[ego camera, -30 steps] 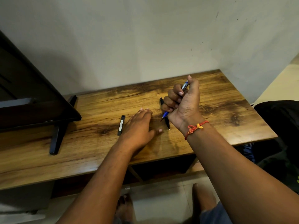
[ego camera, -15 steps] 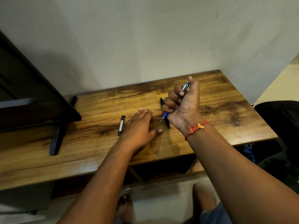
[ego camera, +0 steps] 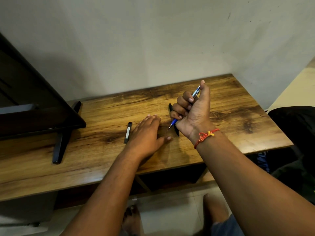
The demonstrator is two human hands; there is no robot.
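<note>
Axis: blue pen (ego camera: 195, 93) slants, tip down toward desk (ego camera: 238, 120), top under thumb.
Right hand (ego camera: 195, 114): fist around it.
Left hand (ego camera: 146, 132): flat on desk, beside tip.

The right hand (ego camera: 194, 113) covers the middle of the blue pen (ego camera: 196, 91); only the tip below the fist and the silver end by the thumb show. Behind the right hand, most of the black pen (ego camera: 170, 107) is hidden, and whether the hand touches it cannot be told. Well left of the right hand, the label on the black stick (ego camera: 127, 133) is too small to read. Farther left, the dark screen (ego camera: 34, 103) is cut off by the picture's edge.
</note>
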